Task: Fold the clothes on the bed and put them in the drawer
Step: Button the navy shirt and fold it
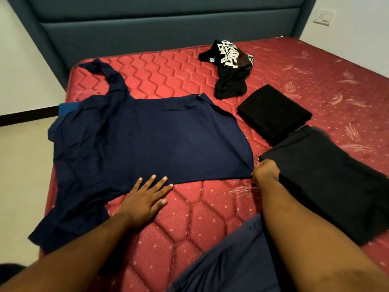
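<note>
A navy blue shirt point(147, 140) lies spread on the red mattress point(200, 207), one sleeve stretched toward the headboard and its left side hanging over the bed's edge. My left hand point(147, 199) rests flat with straight fingers on the shirt's near hem. My right hand point(265, 170) is curled at the shirt's near right corner and pinches the cloth there. A black garment point(328, 186) lies flat just right of that hand. A folded black garment point(273, 112) sits behind it. A crumpled black T-shirt with white lettering point(229, 66) lies farther back.
A dark teal padded headboard point(160, 30) stands at the bed's far end. Pale floor point(23, 165) and a white wall run along the bed's left side. A wall socket point(323, 17) is at the upper right. No drawer is in view.
</note>
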